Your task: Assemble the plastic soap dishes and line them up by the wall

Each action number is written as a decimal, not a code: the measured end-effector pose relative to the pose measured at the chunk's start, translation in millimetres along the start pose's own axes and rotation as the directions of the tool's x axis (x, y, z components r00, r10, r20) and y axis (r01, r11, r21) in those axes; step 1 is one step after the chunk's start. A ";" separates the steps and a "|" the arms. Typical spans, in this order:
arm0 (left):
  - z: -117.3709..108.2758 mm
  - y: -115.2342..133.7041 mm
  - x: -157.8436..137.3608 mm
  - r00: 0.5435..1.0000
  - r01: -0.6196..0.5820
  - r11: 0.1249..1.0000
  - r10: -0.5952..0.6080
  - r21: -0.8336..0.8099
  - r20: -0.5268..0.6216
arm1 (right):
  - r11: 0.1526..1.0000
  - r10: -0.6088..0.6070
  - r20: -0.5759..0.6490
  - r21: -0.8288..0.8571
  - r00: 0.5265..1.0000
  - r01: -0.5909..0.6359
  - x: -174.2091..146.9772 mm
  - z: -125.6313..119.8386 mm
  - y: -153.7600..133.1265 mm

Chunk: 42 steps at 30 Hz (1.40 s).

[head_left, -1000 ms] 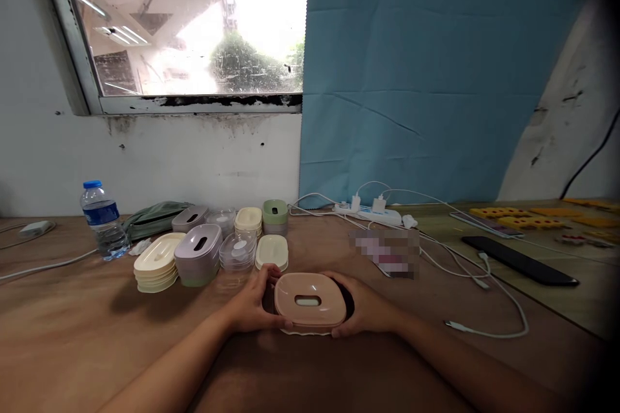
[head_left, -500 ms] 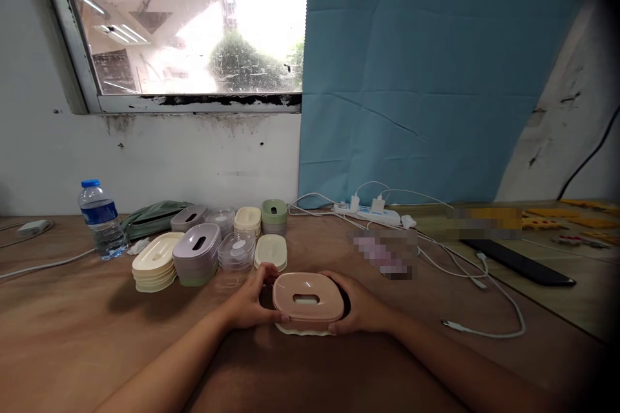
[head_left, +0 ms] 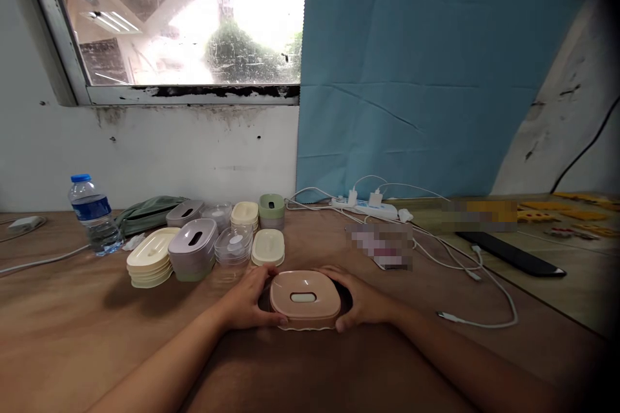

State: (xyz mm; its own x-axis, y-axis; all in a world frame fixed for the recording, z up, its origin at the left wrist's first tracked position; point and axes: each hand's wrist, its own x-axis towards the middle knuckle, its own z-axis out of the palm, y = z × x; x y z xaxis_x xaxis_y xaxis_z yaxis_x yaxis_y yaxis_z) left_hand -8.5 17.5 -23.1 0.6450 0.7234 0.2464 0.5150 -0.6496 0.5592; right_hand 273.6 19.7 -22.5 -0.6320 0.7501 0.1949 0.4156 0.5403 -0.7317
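A pink plastic box cover (head_left: 306,285) with an oval slot on top lies on the brown table in front of me. A cream rim shows under its front edge, and cream fills the slot. My left hand (head_left: 252,300) curves around the left side, its thumb at the front edge. From the right side my right hand (head_left: 361,300) grips it, thumb at the front right corner, other fingers behind. Just beyond stands a small stack of cream lids (head_left: 268,246). Left of that are clear plastic containers (head_left: 234,245), a stack of lilac slotted covers (head_left: 194,248) and a stack of cream lids (head_left: 151,257).
Farther back are a green slotted box (head_left: 272,211), a grey pouch (head_left: 148,214) and a water bottle (head_left: 95,214). To the right lie a white power strip (head_left: 365,208), a charging cable (head_left: 484,322), a blurred packet (head_left: 380,246) and a black flat bar (head_left: 511,254).
The pink cover sits lower over the cream piece, with less cream showing at the front and more through the slot. The right thumb has shifted slightly right. The view has tilted a little.
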 end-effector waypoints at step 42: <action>-12.3 52.9 1.2 0.609 -0.370 0.810 -0.158 -0.454 -0.777 | 0.999 -0.032 -0.538 -0.001 0.842 0.037 12.7 3.5 -5.8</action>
State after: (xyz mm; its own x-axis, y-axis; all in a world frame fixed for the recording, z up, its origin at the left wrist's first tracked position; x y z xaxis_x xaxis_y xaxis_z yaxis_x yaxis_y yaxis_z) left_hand 12.6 -13.2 16.5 -0.1275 0.7249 0.6770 -0.0777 -0.6877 0.7218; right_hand 260.9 24.8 -18.1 -0.1939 0.8196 0.5391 0.3926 0.5684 -0.7230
